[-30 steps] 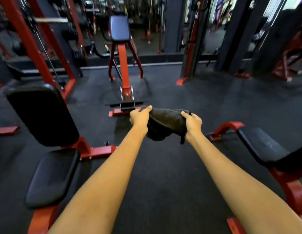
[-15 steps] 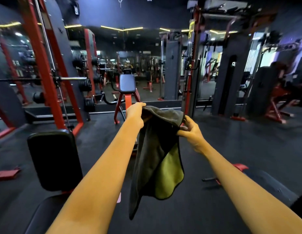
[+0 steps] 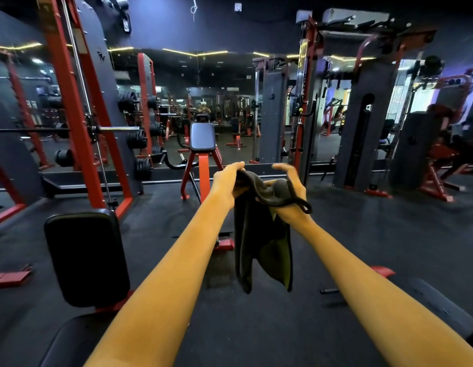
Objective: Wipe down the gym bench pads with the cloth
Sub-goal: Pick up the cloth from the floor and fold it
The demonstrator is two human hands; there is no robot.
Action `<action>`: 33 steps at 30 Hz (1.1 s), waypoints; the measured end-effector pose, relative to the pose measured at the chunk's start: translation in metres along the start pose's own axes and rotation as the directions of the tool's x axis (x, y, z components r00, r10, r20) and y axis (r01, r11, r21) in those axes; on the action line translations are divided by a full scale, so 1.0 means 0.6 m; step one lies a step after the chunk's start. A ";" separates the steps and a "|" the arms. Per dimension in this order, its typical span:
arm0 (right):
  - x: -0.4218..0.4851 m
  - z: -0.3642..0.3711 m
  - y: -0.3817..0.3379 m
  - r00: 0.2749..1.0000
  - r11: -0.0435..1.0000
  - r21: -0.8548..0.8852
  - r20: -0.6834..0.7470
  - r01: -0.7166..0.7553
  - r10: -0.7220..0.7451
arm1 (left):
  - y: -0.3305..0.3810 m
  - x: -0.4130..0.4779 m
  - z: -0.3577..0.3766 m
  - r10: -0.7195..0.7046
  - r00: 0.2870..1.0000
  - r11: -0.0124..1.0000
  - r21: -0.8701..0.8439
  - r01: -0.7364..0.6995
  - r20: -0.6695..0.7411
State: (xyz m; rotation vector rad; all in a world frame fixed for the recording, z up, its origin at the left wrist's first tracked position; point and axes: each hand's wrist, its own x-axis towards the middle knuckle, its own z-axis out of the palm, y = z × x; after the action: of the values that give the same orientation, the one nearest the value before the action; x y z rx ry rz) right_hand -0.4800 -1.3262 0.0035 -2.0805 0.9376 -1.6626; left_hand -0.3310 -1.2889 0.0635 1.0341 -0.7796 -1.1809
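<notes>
Both forearms reach out in front of me, over the floor (image 3: 362, 234), which is dark, matt, finely speckled rubber. The cloth (image 3: 259, 234) is held between my hands at the centre of the view; it is soft, dark grey and limp, with a stitched hem, and one fold shows an olive-green face; it hangs in a long narrow drape, clear of every pad.

My left hand (image 3: 227, 184) grips the cloth's upper edge, its fingers curled round the bunched fabric. My right hand (image 3: 291, 192) is spread, its fingers arched and apart above the cloth, closing on nothing; the fabric lies across its palm and the hem loops over the wrist.

The back pad (image 3: 87, 258) at lower left is a black, smooth, rounded rectangle, upright on a red steel frame; the seat pad (image 3: 68, 340) lies below it, partly hidden by my left arm. The right pad (image 3: 442, 308) is flat, dark and blurred. The far pad (image 3: 202, 136) is blue-black and glossy, on red legs before the mirror. The rack (image 3: 68, 102) at left is red painted steel.
</notes>
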 end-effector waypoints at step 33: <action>-0.022 -0.017 -0.002 0.468 0.419 0.597 -0.081 -0.684 0.880 | -0.132 -0.024 -0.069 0.068 0.998 0.965 0.253 -0.065 -0.005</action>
State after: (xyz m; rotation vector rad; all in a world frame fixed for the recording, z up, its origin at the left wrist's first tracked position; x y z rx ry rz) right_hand -0.4910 -1.3149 -0.0025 -0.6845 1.1992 -1.4953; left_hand -0.3249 -1.2695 -0.0247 1.2140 -0.9650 -1.0334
